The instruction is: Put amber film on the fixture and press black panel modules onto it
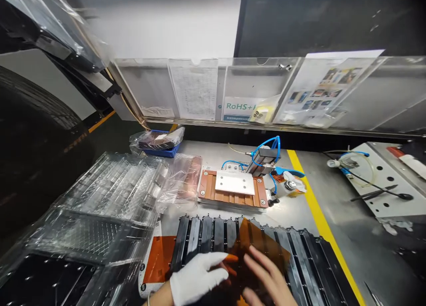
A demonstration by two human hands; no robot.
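Observation:
A see-through amber film sheet (258,239) is tilted above a row of long black plastic strips (207,235). My left hand (196,277), in a white glove, is at the film's left edge. Its fingertips look orange through the film, and it appears to pinch the sheet, though the exact contact is partly hidden. My bare right hand (268,277) is over the film's lower right part, its fingers apart and slightly blurred. Whether those fingers touch the film, I cannot tell. An orange sheet on a white backing (159,257) lies left of the strips.
Behind the strips stands a brown fixture with a white plate (234,182) and blue air tubes. Wrapped clear trays (113,186) are stacked at left, near a blue bin (166,151). A bottle (289,186) stands beside yellow tape (313,204). Tweezers (374,193) lie at right.

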